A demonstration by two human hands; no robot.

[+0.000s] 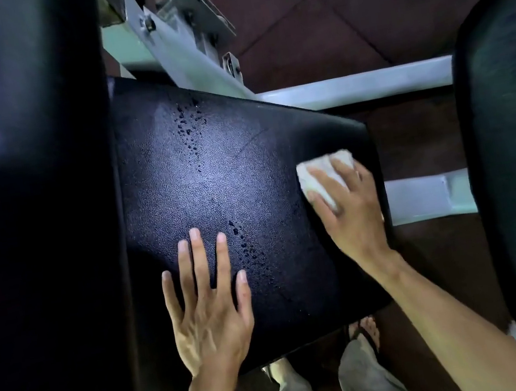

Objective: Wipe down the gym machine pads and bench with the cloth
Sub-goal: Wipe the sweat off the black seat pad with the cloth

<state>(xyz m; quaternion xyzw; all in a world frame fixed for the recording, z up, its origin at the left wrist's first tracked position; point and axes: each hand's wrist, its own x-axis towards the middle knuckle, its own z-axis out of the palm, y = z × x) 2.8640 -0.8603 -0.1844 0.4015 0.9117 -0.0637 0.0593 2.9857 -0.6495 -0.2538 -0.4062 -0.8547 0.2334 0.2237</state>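
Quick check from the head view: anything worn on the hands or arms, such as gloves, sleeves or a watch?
Nothing. The left hand and right hand are gloveless, with no rings or watch showing. Both forearms are uncovered as far as the frame shows; no sleeves are visible.

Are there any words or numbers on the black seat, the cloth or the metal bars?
None: no words, numbers or labels can be read on the black seat, the white cloth or the metal bars.

White cloth (320, 172) pressed on black pad (221, 180) — droplets remain.
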